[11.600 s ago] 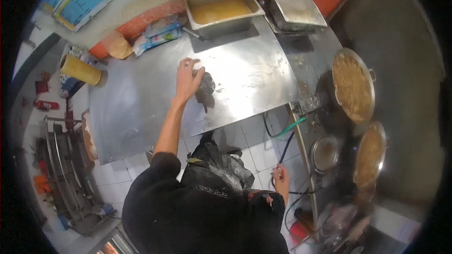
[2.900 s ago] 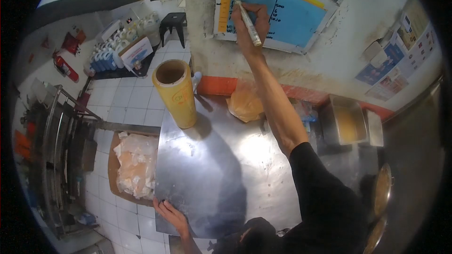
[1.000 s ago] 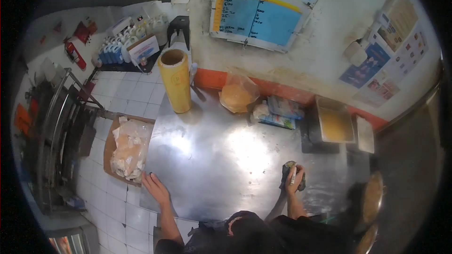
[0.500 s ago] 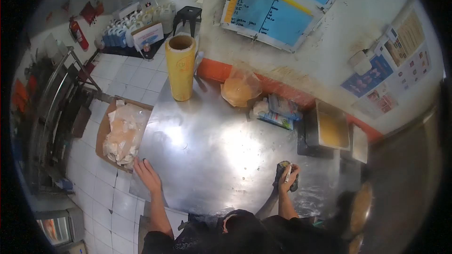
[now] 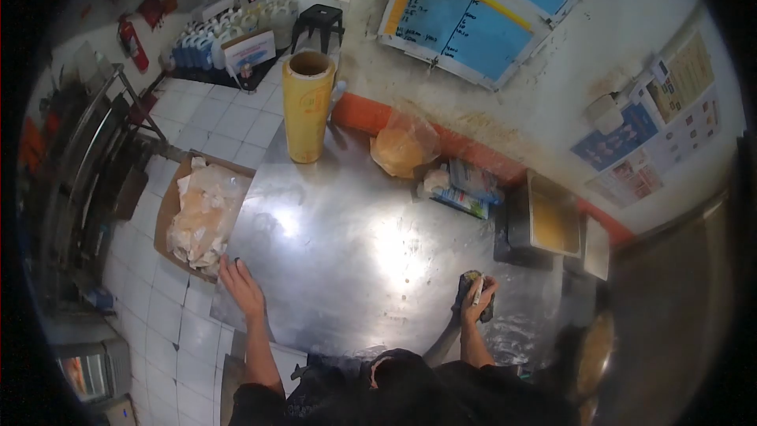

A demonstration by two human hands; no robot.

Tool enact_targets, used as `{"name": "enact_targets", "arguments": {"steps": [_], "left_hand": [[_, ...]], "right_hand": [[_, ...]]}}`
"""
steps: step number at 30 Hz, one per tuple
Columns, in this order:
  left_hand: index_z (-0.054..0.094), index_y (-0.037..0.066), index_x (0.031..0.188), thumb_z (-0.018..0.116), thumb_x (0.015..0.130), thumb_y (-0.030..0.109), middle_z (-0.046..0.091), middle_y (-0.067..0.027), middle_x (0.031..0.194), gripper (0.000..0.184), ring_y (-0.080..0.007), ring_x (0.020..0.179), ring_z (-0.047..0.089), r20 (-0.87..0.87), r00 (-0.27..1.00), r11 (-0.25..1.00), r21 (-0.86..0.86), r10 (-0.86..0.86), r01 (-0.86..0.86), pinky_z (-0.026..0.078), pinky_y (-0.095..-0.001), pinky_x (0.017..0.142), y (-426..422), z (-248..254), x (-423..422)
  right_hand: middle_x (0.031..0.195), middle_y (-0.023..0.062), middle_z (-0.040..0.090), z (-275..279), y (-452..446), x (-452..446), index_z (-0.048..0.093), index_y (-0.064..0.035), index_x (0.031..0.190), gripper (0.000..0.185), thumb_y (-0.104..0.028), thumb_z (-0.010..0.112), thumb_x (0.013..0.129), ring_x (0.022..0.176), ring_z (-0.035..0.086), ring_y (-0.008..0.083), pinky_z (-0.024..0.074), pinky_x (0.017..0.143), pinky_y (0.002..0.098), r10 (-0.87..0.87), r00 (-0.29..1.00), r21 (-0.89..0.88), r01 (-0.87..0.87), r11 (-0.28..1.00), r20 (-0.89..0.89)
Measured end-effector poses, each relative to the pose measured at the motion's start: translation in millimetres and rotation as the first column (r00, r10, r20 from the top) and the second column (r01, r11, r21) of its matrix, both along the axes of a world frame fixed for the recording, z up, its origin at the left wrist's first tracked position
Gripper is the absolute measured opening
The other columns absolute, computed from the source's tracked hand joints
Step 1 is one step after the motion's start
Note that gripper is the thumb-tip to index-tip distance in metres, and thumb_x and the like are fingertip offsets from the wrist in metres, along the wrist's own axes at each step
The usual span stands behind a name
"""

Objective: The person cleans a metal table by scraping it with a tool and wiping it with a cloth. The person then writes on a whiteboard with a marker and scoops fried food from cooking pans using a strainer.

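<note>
Surface: bare metal (image 5: 339, 292), scuffed and glossy; the clock is centred on it, with twelve toward the top of the view.
Right hand (image 5: 476, 310): at four o'clock, resting on the dark crumpled cloth.
Right grip: closed around the marker; whether the fingers also clasp the cloth cannot be told.
Marker (image 5: 477, 292): pale, slanting up between thumb and fingers, above the cloth.
Cloth (image 5: 464, 293): on the surface at four o'clock, partly under the hand, a yellowish patch showing at its top.
Left hand (image 5: 244, 290): between eight and nine o'clock, at the surface's edge.
Left grip: released, fingers extended toward the cardboard box.
Cardboard box (image 5: 164, 217): at nine to ten o'clock, beside the surface, filled with crumpled plastic.
Yellow roll (image 5: 306, 122): upright at eleven o'clock.
Plastic bag (image 5: 398, 152): at twelve, near the wall, orange-tan contents.
Packets (image 5: 461, 193): at one to two o'clock.
Metal pan (image 5: 516, 217): between two and three, holding something yellow.
Blue board (image 5: 461, 28): on the wall toward one o'clock, handwritten figures on it.
</note>
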State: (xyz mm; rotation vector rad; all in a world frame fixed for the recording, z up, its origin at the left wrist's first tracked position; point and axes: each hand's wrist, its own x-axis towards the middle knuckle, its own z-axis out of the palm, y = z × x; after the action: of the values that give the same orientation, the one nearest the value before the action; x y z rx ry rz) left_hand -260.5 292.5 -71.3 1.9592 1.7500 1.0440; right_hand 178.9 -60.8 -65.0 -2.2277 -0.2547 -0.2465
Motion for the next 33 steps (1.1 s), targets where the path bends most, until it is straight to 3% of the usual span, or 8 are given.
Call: {"name": "enact_targets", "arguments": {"steps": [6,9,12,13,15,17,20,33], "left_hand": [[0.061,-0.007,0.115,0.058,0.102,0.021,0.052,-0.0219,0.137,0.031,-0.037,0.128,0.049,0.203,0.976,0.996,-0.05,0.078,-0.069,0.043,-0.0444,0.104,-9.1,37.0,11.4],[0.067,-0.005,0.109,0.067,0.095,0.014,0.062,-0.0179,0.126,0.023,-0.0332,0.12,0.056,0.196,0.972,0.992,0.008,-0.128,0.129,0.046,-0.0414,0.1,-15.4,59.7,31.0],[0.071,0.0,0.106,0.072,0.089,0.011,0.07,-0.0121,0.112,0.02,-0.0303,0.114,0.062,0.288,0.832,0.869,0.004,-0.474,0.494,0.042,-0.0439,0.106,-45.9,120.6,86.6],[0.073,0.004,0.106,0.072,0.09,0.014,0.071,-0.0082,0.11,0.019,-0.0285,0.118,0.061,0.22,0.8,0.824,0.035,-0.559,0.566,0.032,-0.05,0.115,-56.6,137.7,103.8],[0.074,0.008,0.106,0.072,0.09,0.017,0.072,-0.0048,0.109,0.019,-0.0271,0.121,0.06,0.28,0.681,0.715,0.028,-0.676,0.699,0.02,-0.0553,0.12,-74.0,157.6,129.3],[0.074,0.009,0.107,0.071,0.091,0.017,0.072,-0.0046,0.108,0.018,-0.027,0.121,0.059,0.27,0.618,0.652,0.054,-0.738,0.756,0.019,-0.0557,0.121,-85.6,171.7,140.4],[0.074,0.01,0.106,0.072,0.089,0.017,0.072,-0.0035,0.105,0.018,-0.0267,0.121,0.059,0.253,0.554,0.592,0.105,-0.793,0.799,0.016,-0.0594,0.12,-99.1,184.7,145.4],[0.076,0.012,0.1,0.074,0.088,0.02,0.073,-0.0013,0.103,0.014,-0.0244,0.122,0.06,0.167,0.482,0.492,0.029,-0.86,0.87,0.012,-0.0588,0.123,-131.5,186.0,120.6]], "right_hand": [[0.116,0.019,0.061,2.3,-1.4,-0.4,0.051,0.0033,0.121,0.039,-0.024,0.064,0.097,0.106,0.059,0.029,0.0463,0.095,0.0435,0.043,0.992,0.175,-0.063,0.983,0.115],[0.084,0.0036,0.058,33.5,31.2,-25.1,0.056,-0.0013,0.11,0.024,-0.021,0.065,0.099,0.076,0.058,0.012,0.0496,0.07,0.0304,0.287,0.953,0.341,-0.304,0.889,0.1],[0.075,0.0011,0.056,166.5,91.5,-106.3,0.066,0.0014,0.093,0.03,-0.028,0.067,0.098,0.067,0.055,0.011,0.0446,0.061,0.0265,0.368,0.917,0.33,-0.303,0.894,-0.156],[0.074,0.0018,0.055,179.5,99.9,-108.5,0.063,-0.0007,0.09,0.032,-0.031,0.066,0.099,0.064,0.052,0.0112,0.0409,0.058,0.0258,0.553,0.828,0.45,-0.461,0.765,-0.094],[0.071,0.0017,0.053,172.5,117.0,-118.1,0.053,-0.0076,0.077,0.035,-0.031,0.066,0.099,0.062,0.048,0.0087,0.0371,0.056,0.0249,0.545,0.803,0.621,-0.305,0.722,-0.24],[0.064,-0.0006,0.054,202.8,134.5,-134.6,0.048,-0.0104,0.072,0.035,-0.026,0.065,0.099,0.056,0.042,0.0055,0.032,0.051,0.0236,0.618,0.754,0.695,-0.321,0.643,-0.224],[0.066,0.0071,0.067,217.1,137.2,-136.0,0.052,-0.008,0.071,0.036,-0.027,0.065,0.099,0.056,0.051,0.0078,0.0405,0.054,0.0244,0.679,0.696,0.721,-0.344,0.601,-0.234],[0.061,-0.0001,0.051,198.5,111.1,-151.3,0.046,-0.0092,0.065,0.039,-0.023,0.063,0.097,0.056,0.05,0.0072,0.0367,0.05,0.025,0.705,0.646,0.644,-0.412,0.645,-0.292]]}}
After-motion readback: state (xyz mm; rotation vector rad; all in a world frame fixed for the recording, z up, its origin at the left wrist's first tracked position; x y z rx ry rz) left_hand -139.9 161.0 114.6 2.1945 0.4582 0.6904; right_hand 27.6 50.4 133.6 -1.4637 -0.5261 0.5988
